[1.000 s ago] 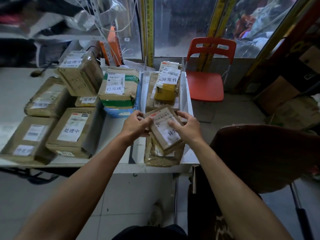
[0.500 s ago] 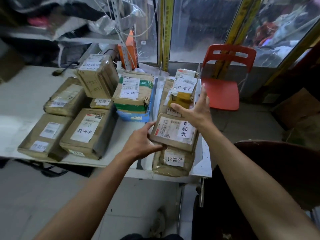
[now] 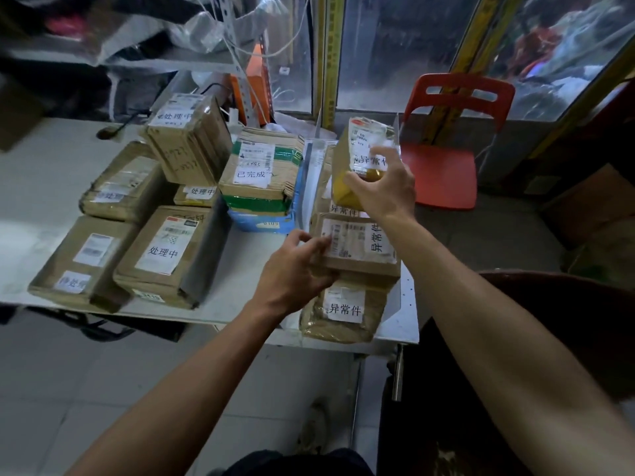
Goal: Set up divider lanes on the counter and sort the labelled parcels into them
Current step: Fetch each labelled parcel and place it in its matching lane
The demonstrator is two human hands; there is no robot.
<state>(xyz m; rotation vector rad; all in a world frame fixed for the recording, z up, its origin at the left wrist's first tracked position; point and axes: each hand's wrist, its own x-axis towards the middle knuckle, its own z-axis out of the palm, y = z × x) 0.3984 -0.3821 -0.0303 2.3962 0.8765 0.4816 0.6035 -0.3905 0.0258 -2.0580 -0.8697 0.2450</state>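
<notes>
fingers of left hand curl against the left edge of a taped brown parcel stacked in the rightmost lane of the counter. right hand grips an upright yellow-ended parcel behind it, beside a clear divider.

Matt brown cardboard parcels — glossy tape, white paper labels, red plastic chair
</notes>
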